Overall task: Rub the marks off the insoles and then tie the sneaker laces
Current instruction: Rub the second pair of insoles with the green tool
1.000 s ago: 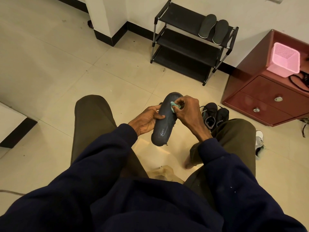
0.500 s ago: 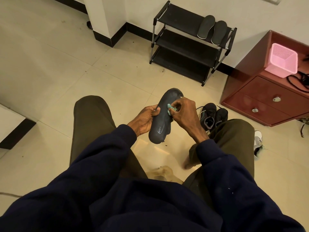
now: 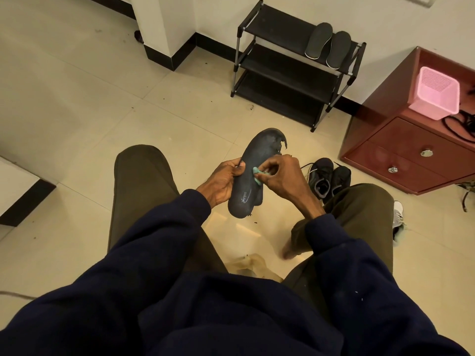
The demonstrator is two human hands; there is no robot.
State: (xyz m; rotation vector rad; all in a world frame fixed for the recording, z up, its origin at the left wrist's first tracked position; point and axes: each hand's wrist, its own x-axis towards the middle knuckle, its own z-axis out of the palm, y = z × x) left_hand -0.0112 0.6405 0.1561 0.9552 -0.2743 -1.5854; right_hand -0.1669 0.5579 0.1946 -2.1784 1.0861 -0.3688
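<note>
Insole [image 3: 253, 173] gripped by left hand [image 3: 221, 182] could buckle under hard rubbing; teal lump [image 3: 257, 173] pinched in right hand [image 3: 281, 176] might slip or tear the frayed far tip.

Dark insole [image 3: 259, 155], tilted (toe torn), black sneakers [image 3: 329, 176] on floor [image 3: 180, 119]
</note>
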